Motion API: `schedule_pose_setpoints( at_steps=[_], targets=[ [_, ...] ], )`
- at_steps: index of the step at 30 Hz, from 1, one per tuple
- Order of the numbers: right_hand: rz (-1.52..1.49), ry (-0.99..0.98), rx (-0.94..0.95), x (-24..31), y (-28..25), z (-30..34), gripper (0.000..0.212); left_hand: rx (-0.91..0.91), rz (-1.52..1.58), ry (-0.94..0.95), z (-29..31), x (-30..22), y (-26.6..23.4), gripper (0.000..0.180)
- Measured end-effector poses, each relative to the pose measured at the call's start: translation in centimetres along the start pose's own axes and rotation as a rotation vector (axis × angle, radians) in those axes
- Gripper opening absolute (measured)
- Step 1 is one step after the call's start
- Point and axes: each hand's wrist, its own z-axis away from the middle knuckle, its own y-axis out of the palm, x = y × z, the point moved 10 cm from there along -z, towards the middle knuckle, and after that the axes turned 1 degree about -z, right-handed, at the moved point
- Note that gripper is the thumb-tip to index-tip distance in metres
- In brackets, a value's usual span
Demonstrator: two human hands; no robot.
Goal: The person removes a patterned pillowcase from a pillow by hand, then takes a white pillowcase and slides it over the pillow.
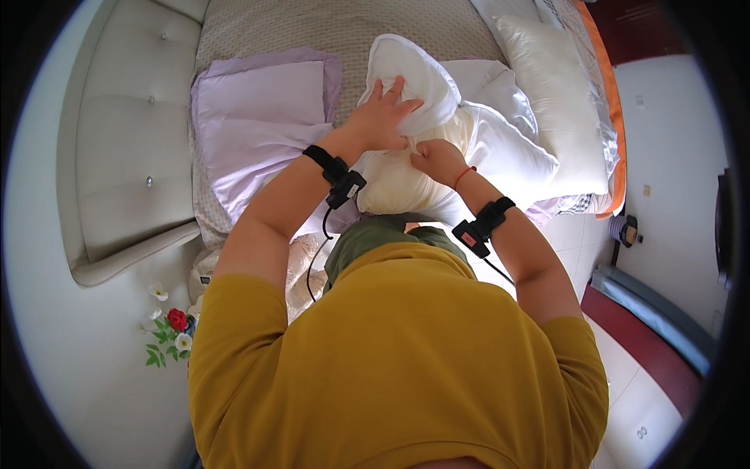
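A white pillowcase (500, 156) with piped edges lies bunched at the near side of the bed, with a cream pillow (391, 184) showing through its opening. My left hand (381, 117) is spread over a raised white flap (422, 78) of the case, fingers stretched out and thumb toward my other hand. Close on its right, my right hand (439, 162) is closed in a pinch on the edge of the pillowcase by the cream pillow. What lies inside its fingers is mostly hidden. Both wrists carry black strapped devices with cables.
To the left, a lilac pillowcase (262, 117) lies flat on the beige bed cover (328, 31). Another cream pillow (551, 102) rests at the right, beside an orange-edged cloth (613, 109). The padded headboard (129, 141) stands left, with artificial flowers (176, 320) below it.
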Motion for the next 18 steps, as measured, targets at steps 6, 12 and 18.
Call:
schedule_pose_setpoints(
  at_steps=[6, 12, 18],
  targets=[
    [0.123, -0.083, -0.12, 0.5, -2.1, 2.8, 0.027, -0.111, 0.149, -0.026, -3.5, 7.1, 0.2, 0.054],
    [0.052, 0.037, -0.127, -1.2, -4.7, 8.3, 0.025, -0.028, 0.244, -0.024, -6.1, 8.5, 1.8, 0.038],
    [-0.362, 0.289, -0.079, -4.8, -4.9, 12.1, 0.026, 0.009, 0.322, -0.206, -6.1, 14.2, 8.5, 0.038]
  ],
)
